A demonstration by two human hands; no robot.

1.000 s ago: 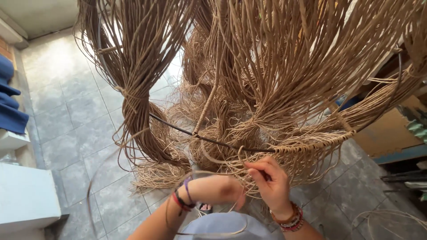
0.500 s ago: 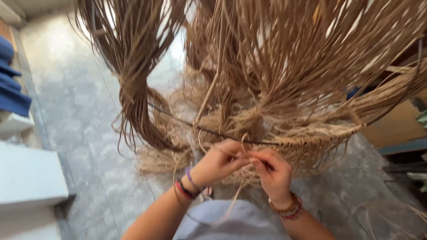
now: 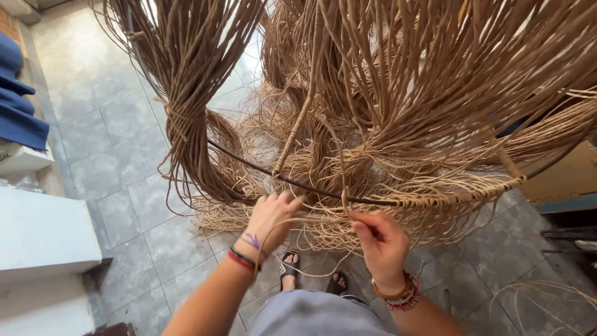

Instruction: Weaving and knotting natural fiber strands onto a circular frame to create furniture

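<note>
A large mass of tan rattan strands (image 3: pixel 398 93) hangs over a black metal ring (image 3: pixel 298 182), partly wrapped with woven strand (image 3: pixel 460 196) on its right side. My left hand (image 3: pixel 270 214) reaches under the ring, fingers spread among loose strands. My right hand (image 3: pixel 379 239) pinches a thin tan strand (image 3: pixel 341 162) that loops up over the ring. Both wrists wear bracelets.
A tied bundle of strands (image 3: pixel 186 106) hangs at the left. Grey tiled floor (image 3: pixel 112 162) lies below, with a white ledge (image 3: pixel 43 233) and blue folded cloth (image 3: pixel 18 106) at the left. My sandalled feet (image 3: pixel 311 277) show beneath the work. Loose strands (image 3: pixel 547 298) lie at lower right.
My hands were together at the ring; now the left has moved left and opened among the strands, while the right keeps pinching the strand, now looped upward.
</note>
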